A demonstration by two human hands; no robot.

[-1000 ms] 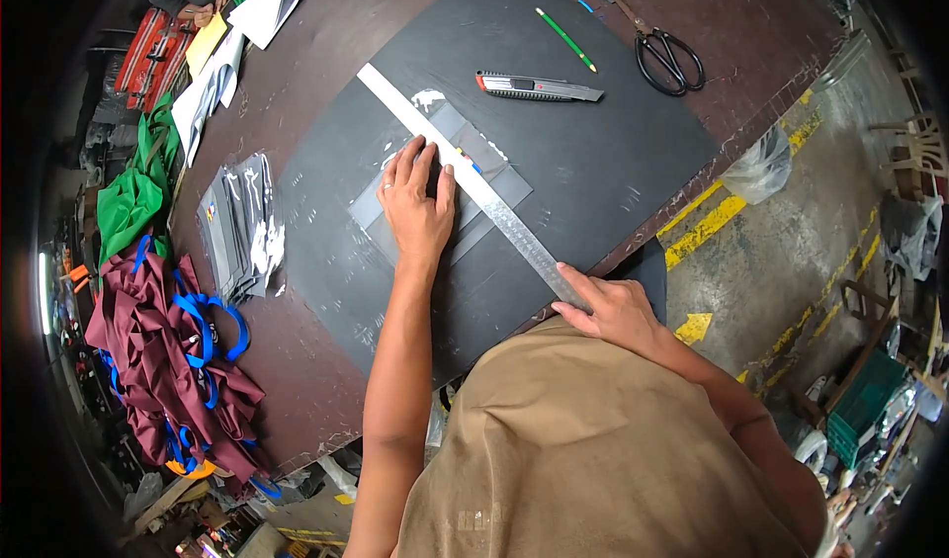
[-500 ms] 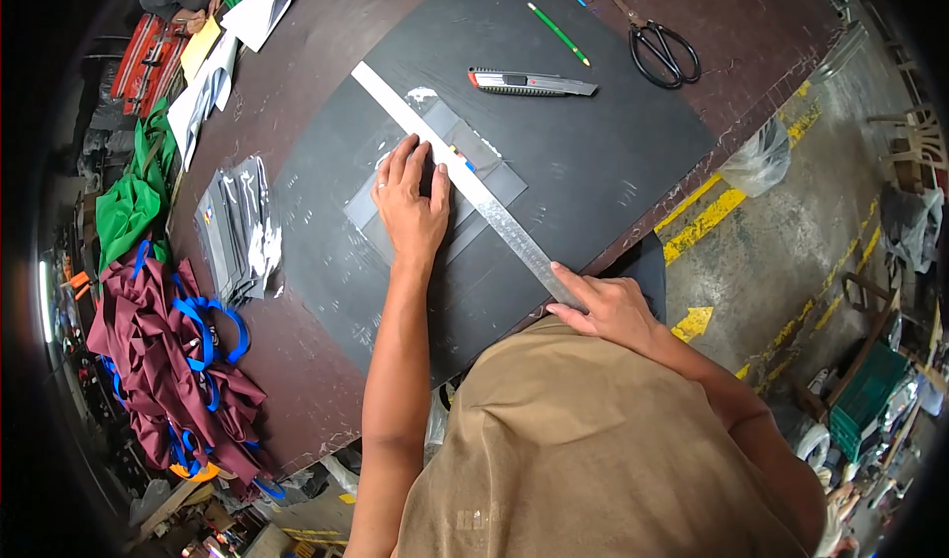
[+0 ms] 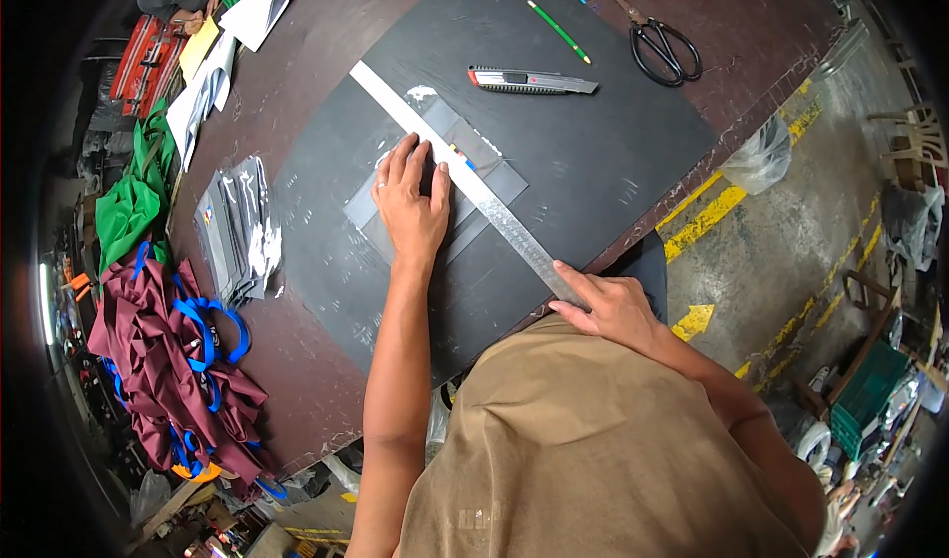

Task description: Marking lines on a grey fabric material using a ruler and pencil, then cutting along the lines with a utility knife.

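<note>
1. Steel ruler (image 3: pixel 465 184) is laid diagonally across a grey sheet (image 3: pixel 395 224) on the black cutting mat (image 3: pixel 603 163).
2. It is pressed flat by the left hand (image 3: pixel 413 207), fingers spread.
3. Its near end, at five o'clock, is pinned under the right hand (image 3: pixel 611 306) fingertips; nothing is clasped.

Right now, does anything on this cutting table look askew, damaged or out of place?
Nothing stands out. The metal ruler lies diagonally across the grey sheet, pinned by the left hand and right hand. The utility knife and scissors lie flat beyond.
</note>
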